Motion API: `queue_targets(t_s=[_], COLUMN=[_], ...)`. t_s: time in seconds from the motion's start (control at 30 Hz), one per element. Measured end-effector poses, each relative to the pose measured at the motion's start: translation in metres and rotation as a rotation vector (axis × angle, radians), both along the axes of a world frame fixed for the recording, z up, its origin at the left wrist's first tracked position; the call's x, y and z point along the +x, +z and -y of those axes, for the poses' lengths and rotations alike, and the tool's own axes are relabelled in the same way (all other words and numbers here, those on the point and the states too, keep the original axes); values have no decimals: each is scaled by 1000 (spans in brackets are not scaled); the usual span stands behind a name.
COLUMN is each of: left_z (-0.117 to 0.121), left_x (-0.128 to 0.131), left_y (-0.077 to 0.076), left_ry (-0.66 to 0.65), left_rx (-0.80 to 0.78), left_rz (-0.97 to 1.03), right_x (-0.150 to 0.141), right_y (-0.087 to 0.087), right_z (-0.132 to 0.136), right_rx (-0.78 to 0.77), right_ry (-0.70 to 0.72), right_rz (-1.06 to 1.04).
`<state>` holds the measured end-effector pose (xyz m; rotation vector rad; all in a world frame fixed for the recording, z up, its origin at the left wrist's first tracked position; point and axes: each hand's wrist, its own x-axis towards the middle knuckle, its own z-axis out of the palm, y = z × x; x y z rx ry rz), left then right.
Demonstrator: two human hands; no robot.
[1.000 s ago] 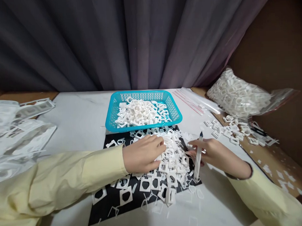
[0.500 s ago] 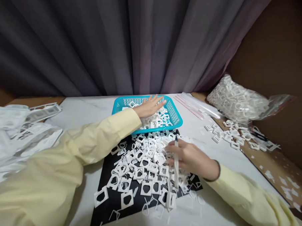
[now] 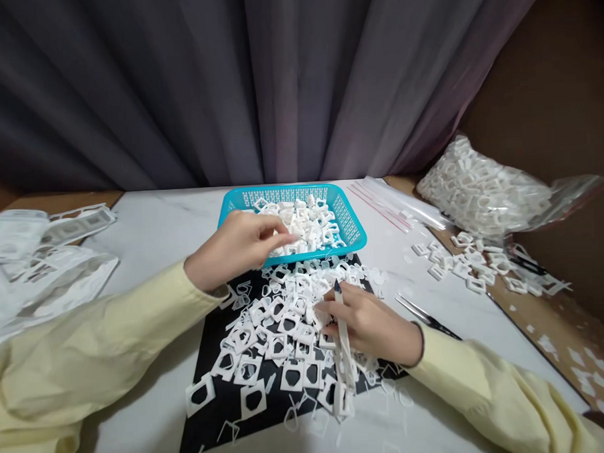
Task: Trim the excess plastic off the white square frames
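Observation:
My left hand (image 3: 243,246) is over the front left of a blue plastic basket (image 3: 354,217). Its thumb and fingertips are pressed together in a pinch, and what is between them, if anything, I cannot make out. White square frames (image 3: 317,229) with holes fill the basket. In my right hand (image 3: 369,320) is a slim white pen-like tool (image 3: 343,341) with a dark end pointing up and away. The fingertips of that hand touch a heap of white cut-out frames (image 3: 280,344) and thin scraps, spread over a black mat (image 3: 205,424).
Tweezers (image 3: 426,314) lie on the table beside my right wrist. At the right rests a clear bag (image 3: 485,192) full of white pieces, with loose frames (image 3: 464,263) before it. Flat zip bags (image 3: 404,205) lie behind. White sheets (image 3: 48,264) are piled at left.
My left hand has drawn back and left from above the basket, its spread fingers now pinched. My right hand has shifted slightly left with the tool, and the tweezers have come into sight.

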<state>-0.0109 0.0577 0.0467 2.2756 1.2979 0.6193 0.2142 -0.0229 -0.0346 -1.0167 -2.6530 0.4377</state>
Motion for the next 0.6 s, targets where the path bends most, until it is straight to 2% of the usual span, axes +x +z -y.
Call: queue_targets(t_s=[0.17,0.3,0.4,0.47,0.53,0.6], left_z=[29,36,37,37,38,39], left_x=[3,8,10,11,13,14], left_y=[-5,-7,-12,-15,-17,-16], left_ry=[-263,-328,-352,-434,-527,-562], left_rx=[-106,-71,-53,-56,-91,-140], left_rz=[-125,-118,-53,-4,25,43], right_x=[0,3,8,10,11,10], right_y=[-1,4,16,27,38,46], right_z=[-7,-8,-7,-7,-8,-8], right_rx=[-52,-71,-83,-120,-196,-292], right_ry=[-38,-53,-101,-131,-142,-146], right_rz=[-33,-114,-213,-285,-345,-388])
